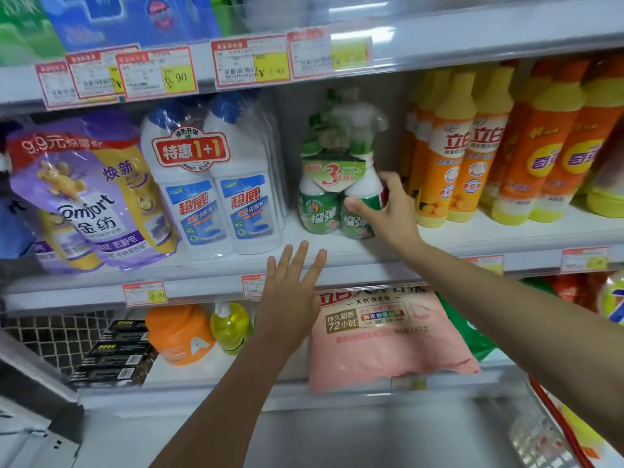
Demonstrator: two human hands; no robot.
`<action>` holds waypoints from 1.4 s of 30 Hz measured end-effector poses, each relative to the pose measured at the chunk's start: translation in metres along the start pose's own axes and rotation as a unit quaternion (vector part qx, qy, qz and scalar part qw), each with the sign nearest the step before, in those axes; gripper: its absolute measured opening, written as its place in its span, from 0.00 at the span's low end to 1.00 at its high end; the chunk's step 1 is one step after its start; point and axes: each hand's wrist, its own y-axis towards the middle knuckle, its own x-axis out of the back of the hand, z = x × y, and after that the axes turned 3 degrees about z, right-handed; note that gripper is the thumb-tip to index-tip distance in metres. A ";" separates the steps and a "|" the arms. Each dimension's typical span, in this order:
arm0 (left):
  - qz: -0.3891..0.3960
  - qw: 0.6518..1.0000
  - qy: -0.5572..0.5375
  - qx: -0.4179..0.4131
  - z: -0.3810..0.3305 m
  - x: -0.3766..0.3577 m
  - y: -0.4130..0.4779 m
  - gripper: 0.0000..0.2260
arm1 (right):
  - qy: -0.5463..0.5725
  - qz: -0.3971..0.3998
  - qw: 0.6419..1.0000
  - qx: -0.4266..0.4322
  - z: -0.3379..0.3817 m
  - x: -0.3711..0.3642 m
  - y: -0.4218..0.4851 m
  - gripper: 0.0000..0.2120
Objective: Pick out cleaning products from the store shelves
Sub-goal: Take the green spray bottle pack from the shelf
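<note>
Head view, store shelving. The landmark is the green bottle pack [337, 184], a shrink-wrapped bundle of spray bottles with a card collar marked "3". It stands upright on the middle shelf [489, 234].

I see my right hand [388, 211] grasping the pack's right-hand bottle, with the thumb across its front label and the fingers curled round its far side.

My left hand [290, 288] is released, its fingers straight and spread. It hangs below and just left of the pack, in front of the shelf edge, and touches nothing.

Left of the pack stand white twin bottles [216, 184], and further left lie purple pouches [84, 197]. To the pack's right stand orange bottles [472, 146]. Below it lies a pink bag [381, 336].
</note>
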 end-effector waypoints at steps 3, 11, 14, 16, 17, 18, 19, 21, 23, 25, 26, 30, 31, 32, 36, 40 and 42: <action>0.029 0.999 -0.020 -0.012 0.002 0.013 -0.003 0.32 | 0.016 -0.009 0.997 0.071 0.011 0.013 -0.017 0.31; -0.106 0.943 -0.311 0.059 -0.010 0.049 -0.037 0.30 | 0.049 -0.028 0.990 0.131 0.044 0.062 -0.062 0.31; -0.125 0.876 -0.458 0.087 -0.023 0.062 -0.050 0.36 | 0.124 -0.012 0.988 0.088 0.055 0.079 -0.095 0.28; -0.109 0.827 -0.546 0.080 -0.035 0.072 -0.060 0.39 | 0.157 0.007 0.987 0.034 0.061 0.088 -0.117 0.26; -0.102 0.804 -0.582 0.069 -0.041 0.075 -0.066 0.40 | 0.171 0.019 0.985 0.009 0.063 0.091 -0.128 0.25; -0.100 0.784 -0.610 0.059 -0.049 0.075 -0.072 0.39 | 0.185 0.033 0.982 -0.013 0.065 0.094 -0.139 0.25; -0.101 0.767 -0.631 0.059 -0.056 0.072 -0.080 0.36 | 0.202 0.047 0.978 -0.035 0.065 0.097 -0.149 0.25; -0.104 0.740 -0.659 0.084 -0.069 0.064 -0.098 0.30 | 0.228 0.083 0.966 -0.087 0.065 0.102 -0.169 0.25; -0.099 0.721 -0.674 0.130 -0.077 0.055 -0.118 0.25 | 0.224 0.141 0.953 -0.148 0.060 0.108 -0.186 0.26; -0.063 0.697 -0.690 0.185 -0.081 0.050 -0.133 0.22 | 0.251 0.220 0.915 -0.227 0.054 0.116 -0.201 0.28; -0.039 0.678 -0.703 0.210 -0.083 0.050 -0.140 0.21 | 0.285 0.258 0.885 -0.265 0.051 0.119 -0.209 0.28; 0.091 0.631 -0.710 0.299 -0.093 0.056 -0.152 0.22 | 0.357 0.279 0.828 -0.330 0.046 0.126 -0.236 0.33; 0.125 0.628 -0.707 0.300 -0.094 0.056 -0.154 0.26 | 0.347 0.261 0.835 -0.337 0.046 0.127 -0.241 0.34; 0.158 0.622 -0.707 0.299 -0.095 0.057 -0.155 0.29 | 0.337 0.246 0.841 -0.344 0.046 0.128 -0.244 0.34; 0.239 0.581 -0.716 0.306 -0.093 0.062 -0.157 0.31 | 0.321 0.224 0.839 -0.378 0.048 0.136 -0.251 0.33; 0.128 0.754 -0.590 0.258 -0.094 0.057 -0.157 0.18 | 0.250 0.172 0.894 -0.329 0.054 0.133 -0.258 0.41; 0.082 0.754 -0.617 0.208 -0.097 0.066 -0.155 0.14 | 0.182 0.162 0.941 -0.234 0.060 0.129 -0.261 0.44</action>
